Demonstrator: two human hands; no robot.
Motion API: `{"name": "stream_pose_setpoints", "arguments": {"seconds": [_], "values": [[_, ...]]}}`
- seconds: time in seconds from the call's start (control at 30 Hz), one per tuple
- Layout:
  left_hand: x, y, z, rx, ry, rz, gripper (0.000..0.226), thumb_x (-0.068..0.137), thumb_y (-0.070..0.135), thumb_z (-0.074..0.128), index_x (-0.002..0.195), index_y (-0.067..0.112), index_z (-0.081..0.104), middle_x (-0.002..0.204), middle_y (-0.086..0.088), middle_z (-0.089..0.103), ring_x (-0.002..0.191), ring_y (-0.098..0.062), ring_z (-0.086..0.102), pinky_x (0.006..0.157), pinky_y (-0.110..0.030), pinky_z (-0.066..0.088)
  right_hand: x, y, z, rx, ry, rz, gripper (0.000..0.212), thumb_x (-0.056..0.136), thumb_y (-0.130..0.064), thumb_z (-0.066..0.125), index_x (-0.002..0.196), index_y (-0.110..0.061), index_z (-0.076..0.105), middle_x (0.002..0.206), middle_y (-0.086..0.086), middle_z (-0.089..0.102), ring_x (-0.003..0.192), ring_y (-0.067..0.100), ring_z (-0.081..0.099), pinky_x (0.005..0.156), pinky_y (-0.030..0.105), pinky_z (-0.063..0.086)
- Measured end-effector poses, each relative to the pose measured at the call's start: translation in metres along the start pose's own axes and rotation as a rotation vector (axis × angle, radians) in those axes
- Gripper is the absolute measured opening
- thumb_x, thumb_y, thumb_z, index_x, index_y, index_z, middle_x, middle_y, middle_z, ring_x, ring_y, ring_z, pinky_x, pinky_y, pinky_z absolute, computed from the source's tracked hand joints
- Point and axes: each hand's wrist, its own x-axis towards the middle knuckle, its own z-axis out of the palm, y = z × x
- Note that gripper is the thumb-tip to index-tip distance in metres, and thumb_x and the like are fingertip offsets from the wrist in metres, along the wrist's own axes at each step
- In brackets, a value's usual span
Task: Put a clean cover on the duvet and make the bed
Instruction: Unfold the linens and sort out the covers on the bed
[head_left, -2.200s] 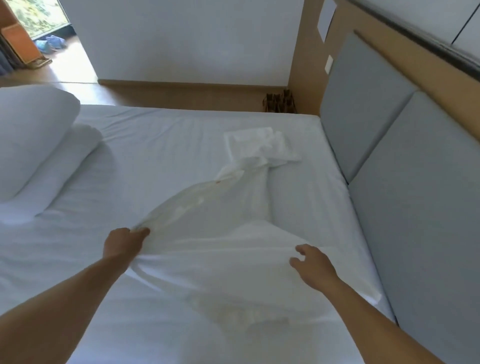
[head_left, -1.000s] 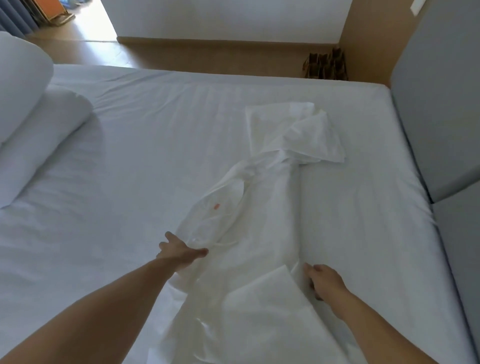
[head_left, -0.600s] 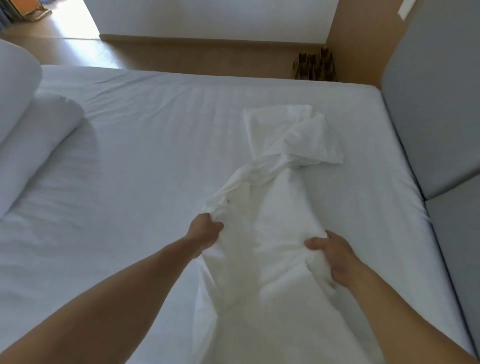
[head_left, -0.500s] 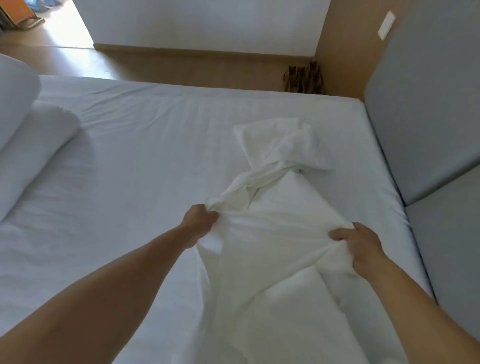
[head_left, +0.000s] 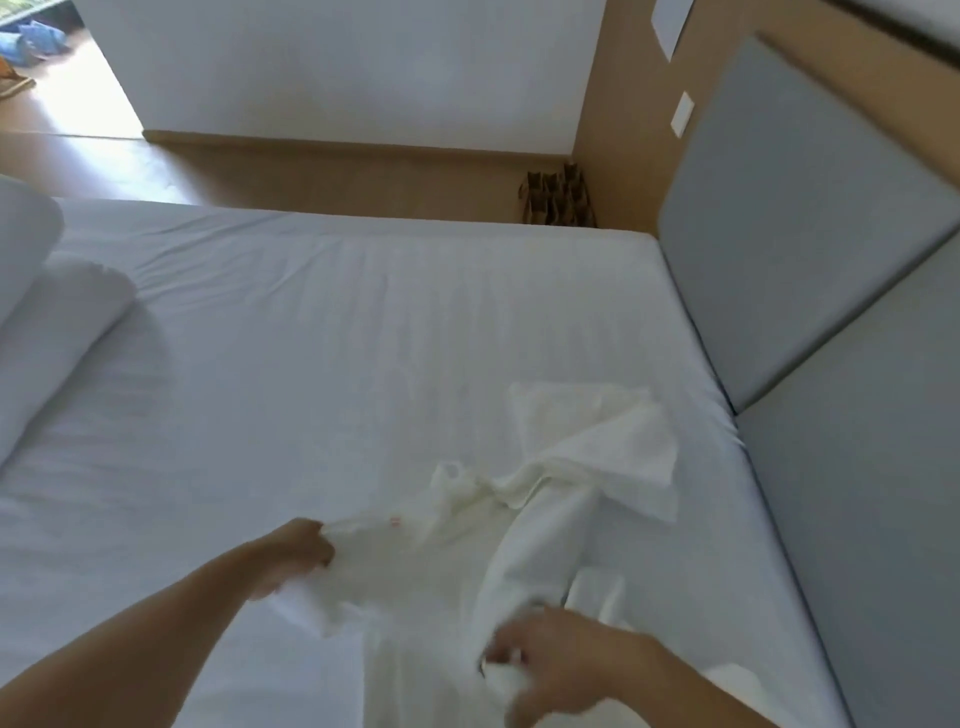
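While both bare arms reach in from the near edge in the head view, the left hand (head_left: 296, 551) has its fingers curled tight round a bunched fold on the left side of the crumpled white cloth duvet cover (head_left: 524, 525), and the right hand (head_left: 553, 665), blurred, has its fingers bent round another gathered fold nearer the camera, with white cloth showing between them. This cover lies on the near right part of the wide bed with its white striped sheet (head_left: 322, 353). From the hands it runs far and to the right, ending in a flat, roughly square flap near the grey padded fabric headboard (head_left: 769, 244) that lines the bed's right side. A small red mark (head_left: 395, 521) shows on the cover just right of the left hand. On the far left of the bed, well apart from the cover, lies a thick white rolled duvet (head_left: 57, 332). Beyond the far edge of the bed are the brown wooden floor (head_left: 291, 176) and a white wall (head_left: 353, 67), with a small dark brown object (head_left: 556, 200), too blurred to identify, in the corner beside the headboard. A white switch plate (head_left: 681, 114) sits on the wooden panel above it.
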Motion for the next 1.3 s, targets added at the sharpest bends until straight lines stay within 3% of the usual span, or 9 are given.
{"name": "stream_pose_setpoints", "arguments": {"seconds": [0.07,0.17,0.37,0.47,0.7,0.8,0.97,1.13,1.3], "values": [[-0.003,-0.046,-0.008,0.047,0.017,-0.074,0.024,0.071,0.005,0.059,0.093,0.004,0.068,0.085,-0.015,0.066,0.077,-0.029,0.064,0.059,-0.024,0.046,0.010,0.008,0.015,0.172,-0.165,0.103,0.037,0.084,-0.037,0.069,0.118,-0.021,0.069,0.098,-0.008,0.071,0.088,0.011,0.066,0.080,0.024,0.051],[-0.008,-0.072,-0.001,0.126,-0.083,-0.116,0.017,0.079,0.004,0.056,0.094,0.007,0.065,0.079,-0.008,0.060,0.069,-0.022,0.058,0.054,-0.019,0.040,0.025,0.050,0.017,0.469,0.073,0.339,0.029,0.089,-0.033,0.067,0.101,-0.007,0.072,0.084,0.006,0.075,0.063,0.012,0.066,0.055,0.021,0.049],[0.017,-0.029,0.030,0.240,-0.043,-0.026,0.075,0.068,0.035,0.077,0.134,0.013,0.048,0.119,-0.004,0.058,0.103,-0.019,0.058,0.081,-0.028,0.050,0.046,0.145,-0.006,0.565,0.615,0.690,0.072,0.086,-0.037,0.070,0.146,-0.010,0.041,0.141,0.013,0.052,0.125,0.032,0.054,0.098,0.039,0.045],[0.036,0.010,0.048,0.384,0.106,0.108,0.113,0.069,0.046,0.082,0.157,0.022,0.014,0.150,-0.008,0.039,0.134,-0.027,0.043,0.108,-0.040,0.040,0.063,0.169,-0.013,0.806,0.713,0.711,0.087,0.083,-0.032,0.076,0.151,-0.009,0.028,0.146,0.018,0.044,0.125,0.038,0.051,0.098,0.045,0.047],[0.090,0.075,0.104,0.702,0.193,0.269,0.126,0.069,0.057,0.079,0.158,0.024,-0.004,0.163,-0.004,0.017,0.151,-0.025,0.013,0.118,-0.047,0.024,0.105,0.202,-0.003,1.461,0.754,0.762,0.079,0.078,-0.044,0.081,0.138,-0.005,0.048,0.136,0.010,0.053,0.115,0.036,0.054,0.085,0.045,0.055],[0.102,0.079,0.116,0.774,0.312,0.230,0.113,0.075,0.059,0.072,0.157,0.021,0.004,0.146,-0.007,0.043,0.136,-0.029,0.041,0.111,-0.044,0.031,0.108,0.208,-0.007,1.541,0.734,0.682,0.058,0.082,-0.037,0.079,0.125,-0.004,0.060,0.112,0.009,0.065,0.080,0.023,0.062,0.053,0.029,0.042],[0.092,0.082,0.118,0.688,0.293,0.302,0.019,0.089,0.019,0.049,0.105,0.018,0.061,0.109,-0.007,0.068,0.097,-0.029,0.063,0.072,-0.030,0.042,0.085,0.200,-0.046,1.812,0.760,0.441,0.020,0.091,-0.015,0.062,0.111,-0.013,0.061,0.079,0.004,0.062,0.053,0.013,0.058,0.044,0.022,0.037],[0.046,0.104,0.092,0.469,0.190,0.464,0.029,0.081,0.034,0.052,0.091,0.013,0.068,0.114,-0.003,0.058,0.111,-0.023,0.050,0.087,-0.035,0.047,0.036,0.159,-0.126,1.868,0.895,0.195,0.008,0.095,-0.013,0.056,0.102,-0.014,0.059,0.094,0.009,0.066,0.075,0.024,0.067,0.060,0.032,0.045],[-0.016,0.120,0.058,0.042,0.070,0.500,0.017,0.063,0.027,0.046,0.062,0.033,0.061,0.083,-0.004,0.066,0.065,-0.015,0.051,0.060,-0.027,0.041,-0.016,0.113,-0.194,1.793,0.993,0.000,0.004,0.096,-0.010,0.058,0.095,-0.007,0.060,0.080,0.012,0.063,0.059,0.021,0.064,0.059,0.032,0.053]]}}
